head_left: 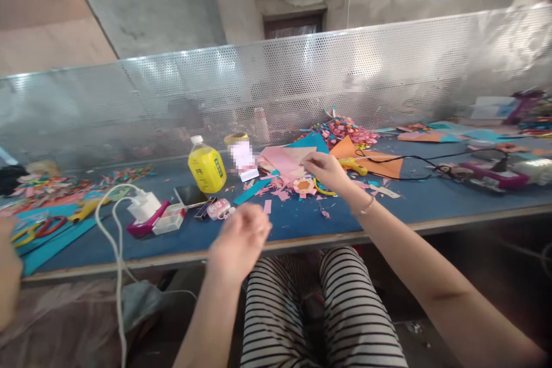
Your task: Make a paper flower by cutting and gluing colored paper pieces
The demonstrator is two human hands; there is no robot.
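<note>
My left hand hangs over the table's front edge, its fingers curled together and slightly blurred. Whatever those fingers hold, if anything, is hidden. Further forward, my right hand pinches its fingers together beside a sheet of pink paper; I cannot make out anything between them. Just below it lies a pink paper flower shape with an orange centre. Around this are pink paper scraps and a strip of blue paper. A yellow-handled glue gun rests right of my right hand, on orange paper.
A yellow bottle, a pink case and a power strip with white cables stand left. Behind is a pile of folded paper pieces before a perforated metal screen. Another person's arm shows at the left edge.
</note>
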